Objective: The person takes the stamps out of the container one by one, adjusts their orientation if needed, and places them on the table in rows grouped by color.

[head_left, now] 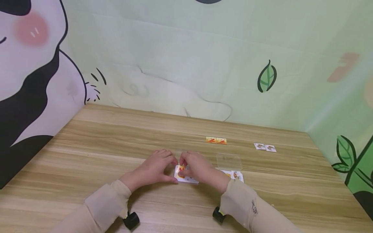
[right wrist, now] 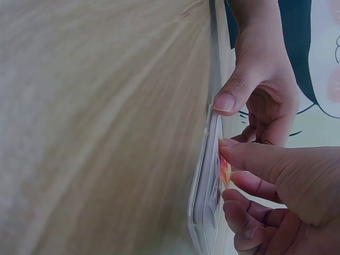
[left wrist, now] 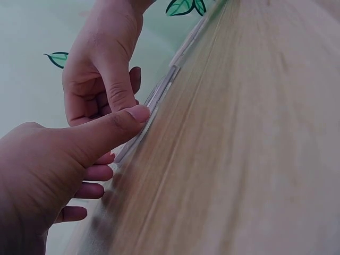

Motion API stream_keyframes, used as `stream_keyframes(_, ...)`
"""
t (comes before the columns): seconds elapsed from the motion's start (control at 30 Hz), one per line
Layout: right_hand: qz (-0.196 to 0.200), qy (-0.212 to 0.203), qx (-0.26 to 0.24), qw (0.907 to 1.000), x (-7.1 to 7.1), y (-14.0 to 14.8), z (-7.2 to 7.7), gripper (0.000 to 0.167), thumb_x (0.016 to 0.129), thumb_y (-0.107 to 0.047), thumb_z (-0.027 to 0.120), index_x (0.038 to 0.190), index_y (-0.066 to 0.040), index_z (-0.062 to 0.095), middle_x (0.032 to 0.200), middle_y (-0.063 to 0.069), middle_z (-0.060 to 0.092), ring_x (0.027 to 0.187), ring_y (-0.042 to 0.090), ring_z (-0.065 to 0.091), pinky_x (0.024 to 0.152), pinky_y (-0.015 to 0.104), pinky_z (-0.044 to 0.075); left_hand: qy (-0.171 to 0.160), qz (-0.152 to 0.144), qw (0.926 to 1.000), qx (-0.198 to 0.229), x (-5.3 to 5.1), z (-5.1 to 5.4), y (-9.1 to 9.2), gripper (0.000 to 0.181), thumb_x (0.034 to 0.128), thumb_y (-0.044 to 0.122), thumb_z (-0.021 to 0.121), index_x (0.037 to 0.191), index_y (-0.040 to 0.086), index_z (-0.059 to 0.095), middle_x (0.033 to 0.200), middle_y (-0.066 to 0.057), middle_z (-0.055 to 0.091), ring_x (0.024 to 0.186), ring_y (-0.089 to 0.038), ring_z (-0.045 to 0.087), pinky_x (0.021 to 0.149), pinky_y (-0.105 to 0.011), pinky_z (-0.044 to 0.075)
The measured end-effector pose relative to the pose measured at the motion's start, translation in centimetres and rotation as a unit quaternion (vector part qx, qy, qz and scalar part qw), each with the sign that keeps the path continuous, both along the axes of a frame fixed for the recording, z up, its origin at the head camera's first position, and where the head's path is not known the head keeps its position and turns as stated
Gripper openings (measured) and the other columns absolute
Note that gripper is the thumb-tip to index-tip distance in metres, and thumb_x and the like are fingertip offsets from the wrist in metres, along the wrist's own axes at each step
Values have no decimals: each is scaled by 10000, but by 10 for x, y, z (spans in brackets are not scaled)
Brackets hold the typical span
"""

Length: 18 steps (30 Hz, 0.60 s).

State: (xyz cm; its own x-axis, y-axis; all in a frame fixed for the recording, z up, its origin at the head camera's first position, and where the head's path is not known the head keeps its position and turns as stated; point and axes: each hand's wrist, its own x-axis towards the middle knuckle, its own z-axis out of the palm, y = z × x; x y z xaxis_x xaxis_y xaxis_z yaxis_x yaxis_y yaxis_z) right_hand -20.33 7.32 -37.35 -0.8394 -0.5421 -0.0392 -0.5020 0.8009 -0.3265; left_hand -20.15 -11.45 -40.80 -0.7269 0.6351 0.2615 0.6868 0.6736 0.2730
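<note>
Right hand (head_left: 198,165) is pinching a light, probably bendy card (head_left: 180,169), edges best imo; left hand (head_left: 153,167) is gripping tray (right wrist: 200,175) left end.

The left hand (right wrist: 265,87) grips the far end of a thin tray (right wrist: 197,215) on the wooden table (right wrist: 106,138); the right hand (right wrist: 295,183) holds an orange-printed card (right wrist: 226,171) against it.

Right sleeve (head_left: 263,212): long, plain beige, with a wide creased band at the wrist
Marking (head_left: 254,206): small dark squiggle on the right sleeve, too small to read
Left sleeve (head_left: 106,204): matching beige, left of the right sleeve
Right-wrist device (head_left: 218,215): black, stubby, at the right sleeve's left edge
Left-wrist device (head_left: 131,221): black, stubby, yellow-green sliver, left of the right sleeve
</note>
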Motion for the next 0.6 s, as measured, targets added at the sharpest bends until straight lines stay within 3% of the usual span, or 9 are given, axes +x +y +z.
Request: stream_keyframes(0.6,34,61,-319,9995,0,0,-2,179,853,-128,713,1012,-78,648,830,11,584,761,142,495,687,259,425,-222,111,9997,38,1,1,0,543,698,497,799,1044,104,654,1057,-1,627,1064,-198,541,1014,-436,415)
